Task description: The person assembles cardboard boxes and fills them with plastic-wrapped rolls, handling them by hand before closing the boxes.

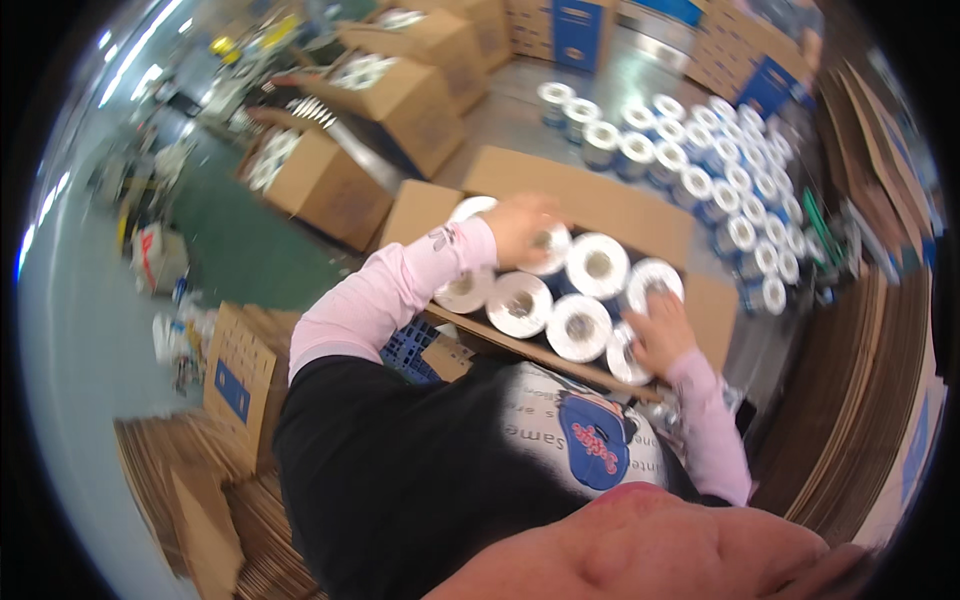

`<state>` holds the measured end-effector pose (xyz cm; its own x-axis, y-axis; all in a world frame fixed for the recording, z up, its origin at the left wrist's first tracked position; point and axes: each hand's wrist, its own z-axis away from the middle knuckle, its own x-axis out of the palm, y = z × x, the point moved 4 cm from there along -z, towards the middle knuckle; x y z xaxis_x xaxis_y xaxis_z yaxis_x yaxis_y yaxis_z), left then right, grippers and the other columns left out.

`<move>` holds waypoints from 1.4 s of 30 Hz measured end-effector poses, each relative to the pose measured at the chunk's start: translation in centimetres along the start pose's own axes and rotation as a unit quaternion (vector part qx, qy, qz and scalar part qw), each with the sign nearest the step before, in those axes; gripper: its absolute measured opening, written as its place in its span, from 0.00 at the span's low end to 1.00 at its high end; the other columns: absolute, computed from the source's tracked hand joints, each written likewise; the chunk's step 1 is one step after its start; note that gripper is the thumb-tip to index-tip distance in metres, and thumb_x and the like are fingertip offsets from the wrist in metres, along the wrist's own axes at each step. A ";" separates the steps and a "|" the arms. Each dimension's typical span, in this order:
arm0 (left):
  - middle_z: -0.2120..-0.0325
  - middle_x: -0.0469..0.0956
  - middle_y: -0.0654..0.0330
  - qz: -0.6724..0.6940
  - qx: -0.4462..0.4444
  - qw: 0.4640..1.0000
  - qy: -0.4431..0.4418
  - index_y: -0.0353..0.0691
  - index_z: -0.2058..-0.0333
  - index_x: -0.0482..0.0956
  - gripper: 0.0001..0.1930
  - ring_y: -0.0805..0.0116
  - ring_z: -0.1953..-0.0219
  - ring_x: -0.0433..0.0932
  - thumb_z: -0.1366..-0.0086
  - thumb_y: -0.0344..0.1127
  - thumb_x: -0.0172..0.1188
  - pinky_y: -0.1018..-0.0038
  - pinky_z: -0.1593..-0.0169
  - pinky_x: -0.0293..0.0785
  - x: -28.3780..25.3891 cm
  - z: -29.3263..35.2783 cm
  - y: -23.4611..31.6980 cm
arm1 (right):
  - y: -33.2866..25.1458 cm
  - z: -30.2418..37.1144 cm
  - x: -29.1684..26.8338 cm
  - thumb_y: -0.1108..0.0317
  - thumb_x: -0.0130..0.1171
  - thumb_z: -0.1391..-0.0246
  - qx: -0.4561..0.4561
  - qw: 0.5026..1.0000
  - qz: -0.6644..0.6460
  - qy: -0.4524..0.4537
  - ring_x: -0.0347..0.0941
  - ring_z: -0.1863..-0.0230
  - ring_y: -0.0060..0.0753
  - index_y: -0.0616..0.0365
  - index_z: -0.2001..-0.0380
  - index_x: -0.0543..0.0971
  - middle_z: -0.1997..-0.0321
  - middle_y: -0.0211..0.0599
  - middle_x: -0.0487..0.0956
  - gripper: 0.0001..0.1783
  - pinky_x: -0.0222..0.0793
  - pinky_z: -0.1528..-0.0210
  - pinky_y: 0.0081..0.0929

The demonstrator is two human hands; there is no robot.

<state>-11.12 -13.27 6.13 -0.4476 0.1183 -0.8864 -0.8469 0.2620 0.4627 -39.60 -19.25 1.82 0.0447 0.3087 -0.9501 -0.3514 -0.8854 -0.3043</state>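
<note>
White rolls (580, 327) in an open carton (620, 215) are pressed by the left hand (520, 225) and right hand (660, 335); each grip seems spread flat.

Pale pink sleeves (385, 295) to the wrists, small dark mark near left cuff, black shirt (400, 480), white panel with blue print

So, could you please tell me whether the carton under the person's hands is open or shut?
Open: the carton has its flaps spread outward, and white rolls show inside beneath both hands.
</note>
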 end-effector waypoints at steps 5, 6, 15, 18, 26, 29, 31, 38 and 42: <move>0.46 0.69 0.39 -0.135 -0.380 0.883 0.240 0.39 0.40 0.65 0.37 0.42 0.44 0.69 0.45 0.51 0.65 0.61 0.40 0.66 -4.2 11.0 -10.3 | 1.0 7.8 -0.9 0.71 0.56 0.55 0.115 0.950 -0.184 0.225 0.65 0.44 0.55 0.57 0.52 0.77 0.48 0.54 0.71 0.23 0.59 0.38 0.42; 0.47 0.70 0.39 -0.083 -0.451 0.860 0.223 0.36 0.41 0.65 0.38 0.42 0.44 0.69 0.44 0.53 0.64 0.62 0.41 0.66 -3.5 13.5 -11.6 | 2.6 9.2 -1.2 0.73 0.55 0.54 0.165 0.923 -0.186 0.293 0.66 0.44 0.55 0.61 0.53 0.77 0.48 0.55 0.72 0.21 0.61 0.40 0.40; 0.53 0.76 0.43 0.083 -0.252 0.958 -0.107 0.32 0.43 0.68 0.42 0.49 0.53 0.77 0.45 0.64 0.60 0.63 0.49 0.72 -3.6 9.7 2.1 | 6.7 5.9 -1.6 0.61 0.48 0.40 0.183 0.899 -0.325 0.231 0.60 0.83 0.29 0.60 0.85 0.67 0.87 0.36 0.67 0.20 0.53 0.78 0.32; 0.55 0.77 0.48 -0.082 -0.182 0.943 -0.268 0.39 0.62 0.84 0.37 0.51 0.51 0.75 0.52 0.72 0.60 0.66 0.49 0.71 0.5 7.6 6.6 | 1.3 -2.2 2.4 0.65 0.56 0.47 0.033 0.968 0.019 0.249 0.68 0.78 0.51 0.58 0.84 0.72 0.82 0.44 0.72 0.15 0.63 0.72 0.42; 0.36 0.57 0.47 -0.145 -0.101 0.978 0.106 0.44 0.41 0.67 0.43 0.46 0.33 0.52 0.51 0.62 0.65 0.51 0.34 0.52 5.2 0.5 0.0 | 14.2 -7.5 -1.0 0.59 0.56 0.44 0.183 0.918 0.115 0.332 0.69 0.54 0.53 0.56 0.60 0.79 0.55 0.46 0.75 0.14 0.61 0.50 0.50; 0.35 0.55 0.45 -0.056 -0.126 0.972 0.192 0.41 0.39 0.64 0.40 0.46 0.33 0.53 0.48 0.52 0.66 0.52 0.33 0.50 5.2 2.0 -1.2 | 11.4 -5.5 -4.5 0.60 0.56 0.44 0.155 0.930 0.023 0.331 0.71 0.58 0.53 0.56 0.63 0.79 0.60 0.45 0.77 0.12 0.62 0.51 0.49; 0.40 0.60 0.43 -0.073 -0.110 0.931 0.340 0.39 0.39 0.61 0.39 0.44 0.37 0.57 0.47 0.47 0.65 0.55 0.35 0.53 4.6 4.1 -1.5 | 5.8 -2.5 -5.0 0.63 0.57 0.46 0.130 0.936 0.022 0.328 0.71 0.61 0.53 0.57 0.66 0.79 0.65 0.44 0.77 0.10 0.62 0.52 0.47; 0.57 0.64 0.47 -0.039 -0.233 0.858 0.456 0.40 0.43 0.65 0.32 0.47 0.53 0.64 0.46 0.38 0.64 0.59 0.46 0.62 4.7 5.8 -2.9 | -1.7 3.9 -0.2 0.74 0.57 0.51 0.120 0.934 0.004 0.337 0.69 0.50 0.53 0.61 0.56 0.75 0.52 0.48 0.75 0.16 0.61 0.44 0.43; 0.49 0.64 0.43 -0.034 -0.215 0.865 0.453 0.38 0.43 0.64 0.33 0.46 0.46 0.64 0.47 0.35 0.65 0.60 0.42 0.62 3.8 11.5 -3.9 | -0.4 4.8 1.6 0.75 0.54 0.48 0.220 0.917 -0.045 0.329 0.64 0.41 0.52 0.61 0.51 0.73 0.42 0.48 0.71 0.19 0.56 0.37 0.42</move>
<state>-6.21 -2.87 0.71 -0.2695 -0.7334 -0.6241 -0.8210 -0.1637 0.5469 -43.86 -16.77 0.69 0.5953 -0.0315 -0.8029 -0.6560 -0.5960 -0.4630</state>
